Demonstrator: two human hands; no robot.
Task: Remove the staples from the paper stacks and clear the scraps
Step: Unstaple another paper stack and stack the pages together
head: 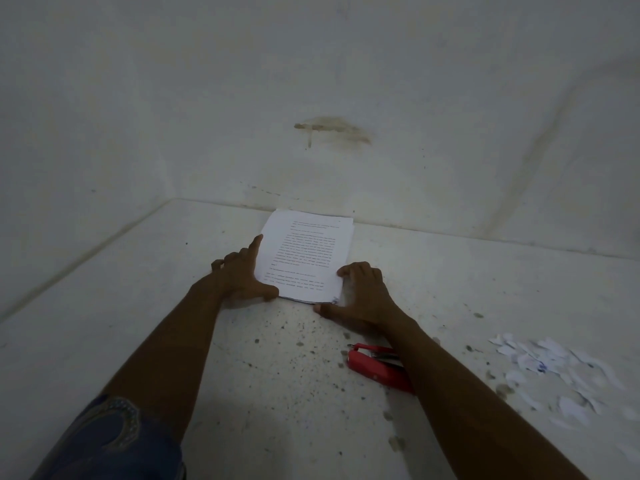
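A stack of printed white paper (pixel 306 252) lies flat on the white floor (pixel 138 323), its far edge near the wall. My left hand (pixel 242 275) rests against the stack's left edge, forefinger stretched along it and thumb at the near left corner. My right hand (pixel 360 294) presses on the near right corner, fingers bent over the edge. A red stapler (pixel 375 365) lies on the floor just under my right forearm, partly hidden by it. A heap of torn white paper scraps (pixel 550 372) lies at the right.
A stained white wall (pixel 329 98) rises right behind the stack, and another wall meets it at the left. The floor is speckled with dark spots around the stapler. A blue patterned sleeve or cloth (pixel 114 441) shows at the bottom left.
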